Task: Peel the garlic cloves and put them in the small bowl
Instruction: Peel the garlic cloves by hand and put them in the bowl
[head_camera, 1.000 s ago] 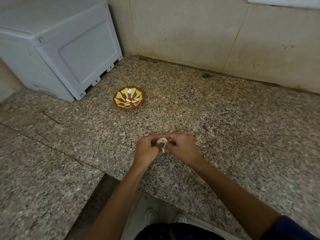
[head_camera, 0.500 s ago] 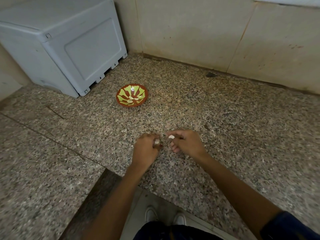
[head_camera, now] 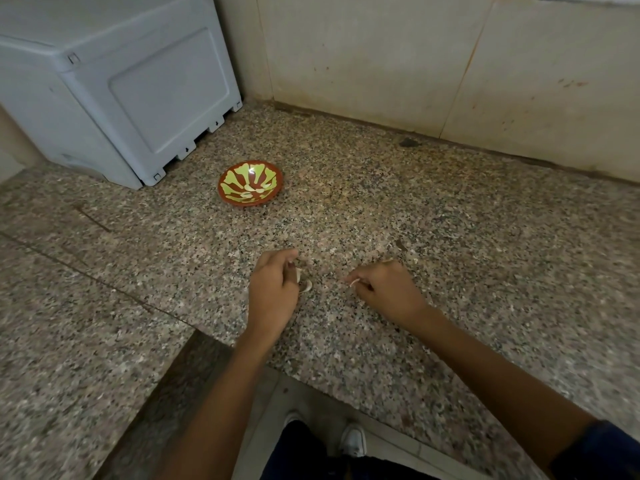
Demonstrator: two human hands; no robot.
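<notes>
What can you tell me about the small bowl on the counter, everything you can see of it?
The small bowl is round and shallow, with a reddish-brown rim and outside and a glossy inside painted in yellow-green, petal-like shapes that fan out from the centre. It looks like glazed clay or ceramic. It stands upright on the speckled granite counter, near the front corner of a grey plastic box but apart from it. A few pale pieces, apparently peeled garlic cloves, lie inside. Neither hand touches it; both are nearer the person.

grey plastic box (head_camera: 117, 95), speckled counter (head_camera: 450, 244) — tiled wall (head_camera: 381, 57)
</notes>
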